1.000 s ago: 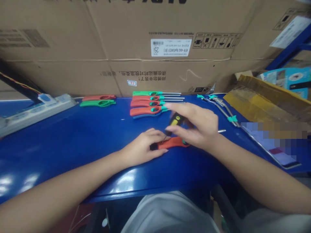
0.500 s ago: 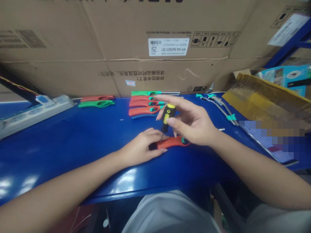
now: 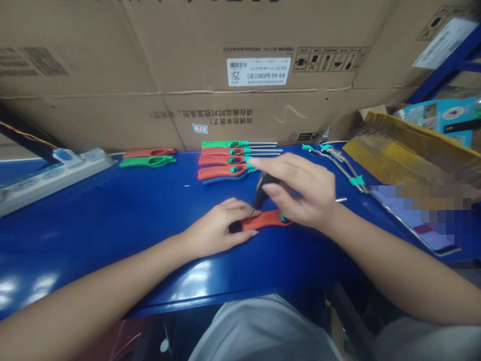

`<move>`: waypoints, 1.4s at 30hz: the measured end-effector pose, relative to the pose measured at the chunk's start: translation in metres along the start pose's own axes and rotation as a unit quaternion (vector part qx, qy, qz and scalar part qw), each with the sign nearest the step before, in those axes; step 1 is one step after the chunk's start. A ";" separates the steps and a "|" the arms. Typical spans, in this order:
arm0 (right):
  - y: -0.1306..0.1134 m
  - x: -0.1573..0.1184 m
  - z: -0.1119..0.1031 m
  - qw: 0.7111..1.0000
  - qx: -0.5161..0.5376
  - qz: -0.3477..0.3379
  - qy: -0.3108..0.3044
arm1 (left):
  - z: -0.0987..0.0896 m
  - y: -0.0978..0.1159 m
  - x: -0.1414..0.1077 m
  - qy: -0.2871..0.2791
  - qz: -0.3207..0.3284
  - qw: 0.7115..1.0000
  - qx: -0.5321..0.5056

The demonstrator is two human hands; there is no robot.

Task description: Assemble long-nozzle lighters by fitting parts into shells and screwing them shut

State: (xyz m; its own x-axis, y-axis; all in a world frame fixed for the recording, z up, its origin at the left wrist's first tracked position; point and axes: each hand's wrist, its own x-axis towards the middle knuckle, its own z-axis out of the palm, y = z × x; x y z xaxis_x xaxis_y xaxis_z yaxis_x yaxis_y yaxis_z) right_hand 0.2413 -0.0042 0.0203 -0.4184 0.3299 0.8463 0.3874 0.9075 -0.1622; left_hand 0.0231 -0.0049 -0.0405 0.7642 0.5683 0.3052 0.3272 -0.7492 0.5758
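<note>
An orange long-nosed lighter (image 3: 267, 219) with a green trigger lies on the blue table. My left hand (image 3: 216, 228) grips its left end between thumb and fingers, pressing it to the tabletop. Over it, my right hand (image 3: 306, 193) is closed around a small black screwdriver (image 3: 260, 195), its handle tilted and partly covered by the fingers. The thin shaft slants down to the lighter's upper face near my left fingertips. Whether its tip sits in a screw is too small to tell. My right hand covers the lighter's nozzle end, except for a metal tip to the right.
Behind my hands several lighters with metal nozzles (image 3: 221, 173) lie in a row. Orange and green handle shells (image 3: 146, 161) lie further left, near a white power strip (image 3: 52, 175). Metal tubes with green clips (image 3: 347, 168) are at the right. A large cardboard box (image 3: 203, 50) stands behind.
My right hand has turned around the screwdriver, hiding its yellow parts, and the handle now leans further right. My left hand and the lighter have stayed in place.
</note>
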 end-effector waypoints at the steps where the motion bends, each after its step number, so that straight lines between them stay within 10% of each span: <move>1: -0.001 0.000 0.001 1.000 0.009 0.015 -0.016 | 0.000 0.000 0.000 0.001 -0.001 1.000 -0.001; 4: -0.001 -0.001 0.004 0.994 0.066 0.064 -0.054 | 0.001 0.000 0.000 0.001 -0.002 1.000 0.005; 10: 0.005 -0.009 0.007 0.998 -0.019 -0.024 0.059 | -0.001 0.001 -0.002 -0.001 0.022 0.999 0.042; 15: 0.001 -0.006 0.011 0.991 0.089 0.091 -0.038 | -0.002 0.003 -0.001 0.000 0.016 0.999 0.045; 25: 0.001 -0.005 0.005 0.990 0.064 0.099 -0.072 | -0.001 0.000 -0.001 0.003 0.005 1.000 0.011; 30: 0.004 -0.008 0.009 0.998 -0.024 0.056 0.033 | -0.001 -0.001 0.000 0.007 0.009 1.000 0.010; 36: 0.003 -0.008 0.011 0.992 0.066 0.098 -0.046 | -0.001 0.000 0.000 -0.003 0.009 1.000 0.008; 42: 0.002 -0.008 0.005 1.000 -0.006 -0.001 -0.003 | -0.001 -0.002 -0.002 0.004 0.006 1.000 0.013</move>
State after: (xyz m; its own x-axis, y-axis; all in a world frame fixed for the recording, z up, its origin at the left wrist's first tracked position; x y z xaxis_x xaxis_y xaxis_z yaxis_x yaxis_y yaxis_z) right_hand 0.2412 -0.0036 0.0109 -0.4243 0.3295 0.8435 0.3970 0.9049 -0.1538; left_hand 0.0203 -0.0041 -0.0418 0.7630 0.5625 0.3184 0.3331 -0.7643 0.5521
